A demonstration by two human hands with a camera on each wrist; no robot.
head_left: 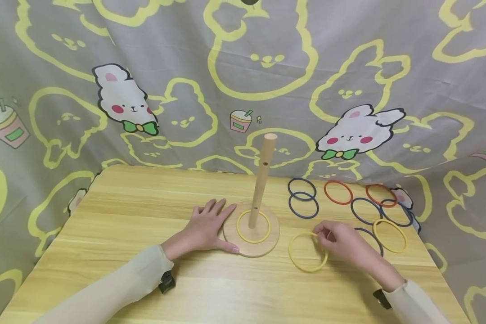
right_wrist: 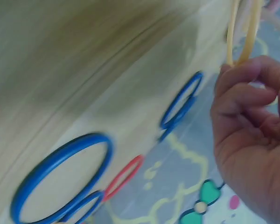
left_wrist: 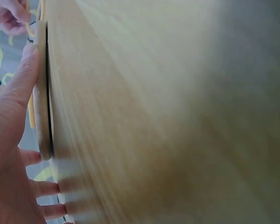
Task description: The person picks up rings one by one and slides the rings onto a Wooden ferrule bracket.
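A round wooden base [head_left: 234,236] with an upright wooden peg [head_left: 263,180] stands near the middle of the table. One yellow ring [head_left: 244,240] lies on the base around the foot of the peg. My left hand [head_left: 204,229] rests against the base's left side, fingers spread, its thumb [left_wrist: 28,70] lying along the rim. To the right of the base, my right hand [head_left: 344,243] pinches another yellow ring [head_left: 290,256] between thumb and fingers. The right wrist view shows that held ring [right_wrist: 249,37] at the fingertips.
Several rings lie on the table's right side: overlapping blue rings [head_left: 302,217], a red ring [head_left: 326,191], a second red ring [head_left: 368,193] by more blue ones, and a yellow ring [head_left: 401,249]. Behind the table [head_left: 146,193] hangs a patterned grey curtain [head_left: 178,54].
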